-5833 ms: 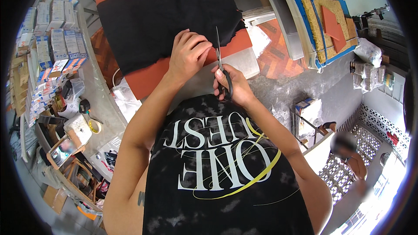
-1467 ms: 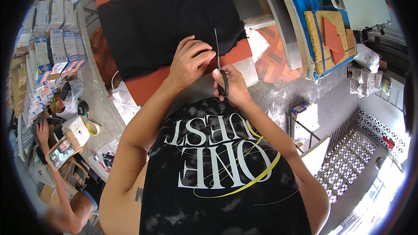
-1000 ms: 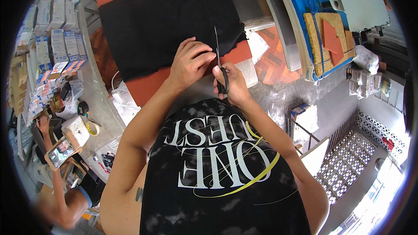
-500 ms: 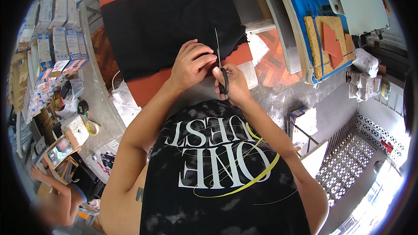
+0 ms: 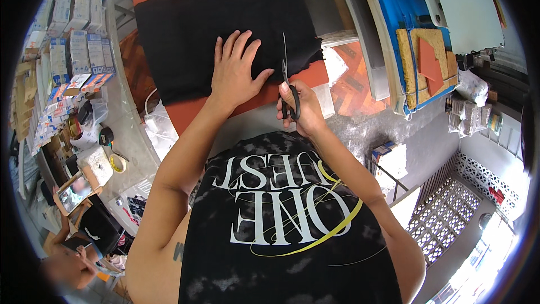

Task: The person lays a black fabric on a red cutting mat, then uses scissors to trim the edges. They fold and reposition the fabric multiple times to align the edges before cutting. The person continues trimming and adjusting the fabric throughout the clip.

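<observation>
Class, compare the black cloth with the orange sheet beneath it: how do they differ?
The black cloth lies on top; the orange sheet shows past its upper and lower edges. The cloth's right edge is ragged; the sheet's lower edge looks straight. The cloth is dark, the sheet brighter. Both lie flat.

You seem to be in a workshop: scissors [image 5: 295,100], black cloth [image 5: 191,34], boxes [image 5: 79,50] stacked at your left.

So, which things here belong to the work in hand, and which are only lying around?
In use:
scissors, in the right hand
black cloth, under the left hand
orange sheet, beneath the cloth

Apparently lying around:
stacked boxes
yellowish board
orange piece on it
</observation>
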Demonstrator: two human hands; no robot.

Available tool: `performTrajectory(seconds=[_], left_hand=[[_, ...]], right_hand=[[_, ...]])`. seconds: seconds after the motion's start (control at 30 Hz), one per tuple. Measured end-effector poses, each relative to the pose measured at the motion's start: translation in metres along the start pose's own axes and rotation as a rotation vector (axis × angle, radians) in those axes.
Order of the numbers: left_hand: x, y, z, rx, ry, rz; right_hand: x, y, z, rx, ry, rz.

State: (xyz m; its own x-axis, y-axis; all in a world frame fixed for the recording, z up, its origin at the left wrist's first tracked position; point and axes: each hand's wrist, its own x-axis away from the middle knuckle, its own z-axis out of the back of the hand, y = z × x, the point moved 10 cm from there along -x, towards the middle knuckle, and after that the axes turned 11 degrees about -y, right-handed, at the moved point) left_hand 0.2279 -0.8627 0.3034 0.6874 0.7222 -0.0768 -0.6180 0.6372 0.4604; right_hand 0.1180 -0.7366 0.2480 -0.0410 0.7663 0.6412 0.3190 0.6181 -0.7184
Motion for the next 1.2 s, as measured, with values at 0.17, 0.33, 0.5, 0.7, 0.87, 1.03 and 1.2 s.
performTrajectory(seconds=[0.17,0.33,0.5,0.7,0.87,1.03,1.2], left_hand=[[0.000,0.000,0.002,-0.002,0.009,-0.003],[0.000,0.001,0.002,-0.006,0.007,-0.004],[0.000,0.001,0.003,0.027,0.003,-0.014],[0.017,0.035,-0.003,0.114,-0.010,-0.206],[0.017,0.036,0.000,0.110,0.183,-0.218],[0.015,0.036,0.001,0.171,0.144,-0.300],[0.013,0.035,0.001,0.240,0.139,-0.186]], right_hand=[[0.004,0.002,0.000,0.027,0.025,-0.019],[0.002,-0.002,-0.001,-0.027,0.036,-0.020],[-0.003,-0.004,-0.002,-0.021,0.042,-0.022],[0.008,0.001,-0.001,-0.028,0.015,-0.020],[0.009,0.001,-0.001,-0.041,0.015,0.007],[0.002,-0.006,-0.004,-0.066,0.016,0.032],[-0.001,-0.010,-0.003,-0.053,0.022,0.016]])
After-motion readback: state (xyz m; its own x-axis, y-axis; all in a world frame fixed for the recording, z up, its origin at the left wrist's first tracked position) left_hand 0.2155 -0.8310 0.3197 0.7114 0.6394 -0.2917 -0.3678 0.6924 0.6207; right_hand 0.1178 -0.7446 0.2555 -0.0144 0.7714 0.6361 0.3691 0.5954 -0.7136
